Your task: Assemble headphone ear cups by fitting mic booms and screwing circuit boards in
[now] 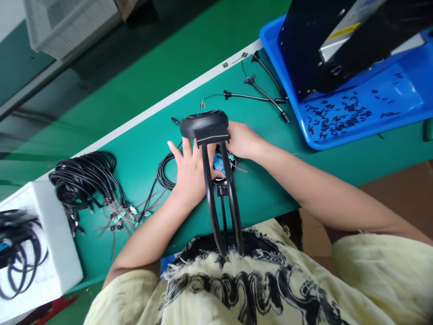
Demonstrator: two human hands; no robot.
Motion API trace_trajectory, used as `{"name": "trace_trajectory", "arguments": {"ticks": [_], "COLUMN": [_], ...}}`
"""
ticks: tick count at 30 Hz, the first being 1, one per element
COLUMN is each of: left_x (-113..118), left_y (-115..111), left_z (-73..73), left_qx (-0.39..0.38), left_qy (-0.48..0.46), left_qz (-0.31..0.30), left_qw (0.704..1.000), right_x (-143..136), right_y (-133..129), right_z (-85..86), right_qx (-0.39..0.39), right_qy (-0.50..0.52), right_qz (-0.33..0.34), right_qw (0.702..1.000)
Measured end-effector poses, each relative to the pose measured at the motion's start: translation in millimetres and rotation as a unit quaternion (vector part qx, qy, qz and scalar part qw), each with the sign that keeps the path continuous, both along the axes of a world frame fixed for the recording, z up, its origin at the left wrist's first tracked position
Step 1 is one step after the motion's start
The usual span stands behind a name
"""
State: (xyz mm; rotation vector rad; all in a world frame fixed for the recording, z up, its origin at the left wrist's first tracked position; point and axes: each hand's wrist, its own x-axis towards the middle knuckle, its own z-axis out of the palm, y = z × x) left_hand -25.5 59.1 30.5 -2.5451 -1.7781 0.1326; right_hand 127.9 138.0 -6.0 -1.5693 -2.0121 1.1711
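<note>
Green matting covers the long bench [145, 149], with a white strip along its far edge and a darker green floor beyond.

From the head camera, the only view, the person sits close, both forearms reaching forward over a pale yellow printed shirt [257, 280]. Between the hands stands a black device: a round black housing [204, 123] at the far end, carried on two curved black arms [221, 198] that run back toward the person's chest, so the piece seems propped against the body to keep it steady. The left hand [190, 174] lies half open, fingers spread against the near side of the housing and its stem, bracing it rather than gripping hard. The right hand [241, 141] is curled around the right side of the housing, its fingertips hidden behind the part. Just beneath, a small blue-and-green circuit piece [221, 163] with thin red wires shows between the arms, and a coiled black cable [165, 171] rests beside the left hand.

Further left lies a bundle of black cables [86, 176] ending in red leads and small boards, close enough to pick from. A white foam box [40, 243] at the left edge holds more loops. At the right a blue tray [365, 108] carries scattered small black parts under a dark machine [338, 36]. Several black plug leads [260, 92] lie near the tray.
</note>
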Motion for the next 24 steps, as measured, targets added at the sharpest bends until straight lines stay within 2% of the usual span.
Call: {"name": "trace_trajectory", "arguments": {"ticks": [5, 7, 10, 13, 16, 19, 21, 23, 24], "left_x": [-2, 0, 6, 2, -25, -67, -93, -117, -128], "left_y": [-3, -4, -6, -13, -33, -60, -71, -65, -54], "left_z": [-0.7, 0.0, 5.8, 13.4, 10.7, -4.7, -12.7, -10.4, -4.3], "left_qx": [0.002, -0.001, 0.001, 0.002, -0.002, 0.008, -0.015, -0.058, -0.074], "left_qy": [0.013, 0.014, 0.011, -0.015, -0.072, -0.078, -0.071, -0.092, -0.114], "left_qz": [-0.002, -0.003, 0.008, 0.006, 0.026, 0.07, 0.039, 0.015, 0.027], "left_qw": [1.0, 1.0, 1.0, 1.0, 0.997, 0.994, 0.997, 0.994, 0.99], "right_x": [7, 13, 21, 24, 24, 22, 19, 9, 1], "right_y": [-16, -25, -38, -45, -46, -48, -45, -33, -22], "right_z": [3.7, 2.9, -2.7, -9.5, -14.5, -15.1, -11.4, -3.7, 1.7], "right_qx": [0.027, 0.044, 0.127, 0.179, 0.168, 0.155, 0.168, 0.172, 0.163], "right_qy": [0.038, 0.055, 0.054, 0.031, 0.014, 0.013, 0.019, 0.009, -0.006], "right_qz": [-0.012, 0.01, 0.07, 0.086, 0.062, 0.043, 0.045, 0.043, 0.042], "right_qw": [0.999, 0.997, 0.988, 0.98, 0.984, 0.987, 0.984, 0.984, 0.986]}}
